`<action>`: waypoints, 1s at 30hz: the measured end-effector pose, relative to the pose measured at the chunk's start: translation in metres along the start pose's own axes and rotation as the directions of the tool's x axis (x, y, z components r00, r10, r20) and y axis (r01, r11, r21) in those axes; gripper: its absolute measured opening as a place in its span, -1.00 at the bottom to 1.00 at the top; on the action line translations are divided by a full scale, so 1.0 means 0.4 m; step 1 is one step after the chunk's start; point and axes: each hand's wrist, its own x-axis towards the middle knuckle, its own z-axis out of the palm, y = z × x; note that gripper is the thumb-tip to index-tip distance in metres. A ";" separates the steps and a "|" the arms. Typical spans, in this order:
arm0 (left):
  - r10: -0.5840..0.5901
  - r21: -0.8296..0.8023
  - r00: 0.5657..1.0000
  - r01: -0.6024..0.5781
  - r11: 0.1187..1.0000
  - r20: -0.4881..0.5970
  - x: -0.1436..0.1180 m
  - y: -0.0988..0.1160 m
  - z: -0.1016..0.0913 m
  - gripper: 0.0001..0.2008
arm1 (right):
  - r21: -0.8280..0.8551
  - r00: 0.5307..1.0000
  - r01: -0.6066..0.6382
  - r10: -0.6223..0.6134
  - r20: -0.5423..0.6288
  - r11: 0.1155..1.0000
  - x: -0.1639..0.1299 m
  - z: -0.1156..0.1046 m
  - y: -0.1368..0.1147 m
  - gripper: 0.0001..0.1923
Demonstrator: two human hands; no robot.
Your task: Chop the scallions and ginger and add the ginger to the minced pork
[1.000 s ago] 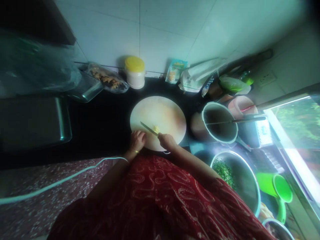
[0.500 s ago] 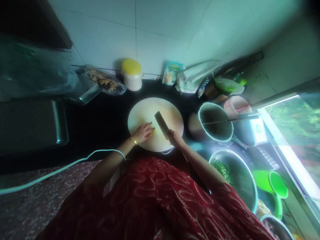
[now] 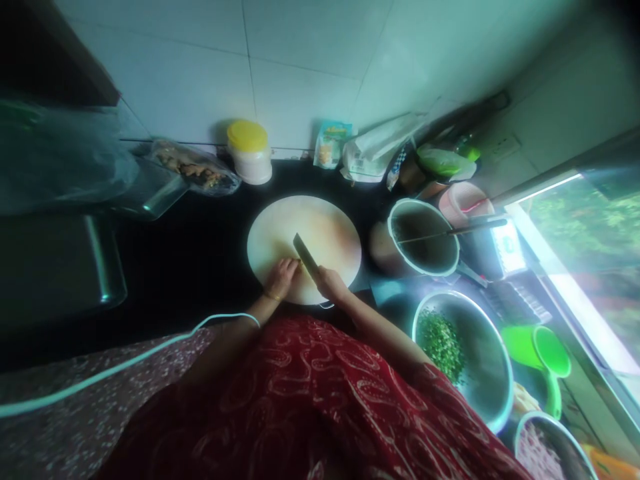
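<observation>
Your right hand point(image 3: 330, 284) grips a broad steel-bladed knife point(image 3: 306, 255) over the round pale wooden chopping board point(image 3: 330, 230); your left hand point(image 3: 281, 277) curls beside the blade, seemingly over something small.

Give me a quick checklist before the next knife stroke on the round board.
1. Knife held in right hand: ok.
2. Left hand on board beside blade: ok.
3. Left fingertips tucked clear of the edge: cannot tell, too small.
4. Food under the left hand: cannot tell, hidden.
5. Board flat on dark counter: ok.
6. Bowl of greens clear of the right elbow: ok, close.
</observation>
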 end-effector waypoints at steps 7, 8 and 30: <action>-0.123 -0.069 0.985 0.116 0.991 -0.123 -0.035 -0.010 0.017 -0.74 | -0.144 0.999 0.051 -0.053 -0.006 0.988 -0.001 -0.016 -0.041 -0.73; -0.110 -0.086 0.986 0.100 0.991 -0.124 -0.039 -0.012 0.022 -0.74 | -0.158 0.998 0.058 -0.059 -0.002 0.986 -0.005 -0.019 -0.045 -0.73; -0.126 -0.102 0.984 0.113 0.988 -0.128 -0.039 0.006 0.037 -0.75 | -0.289 0.993 0.115 -0.100 0.068 0.950 0.018 -0.009 -0.077 -0.74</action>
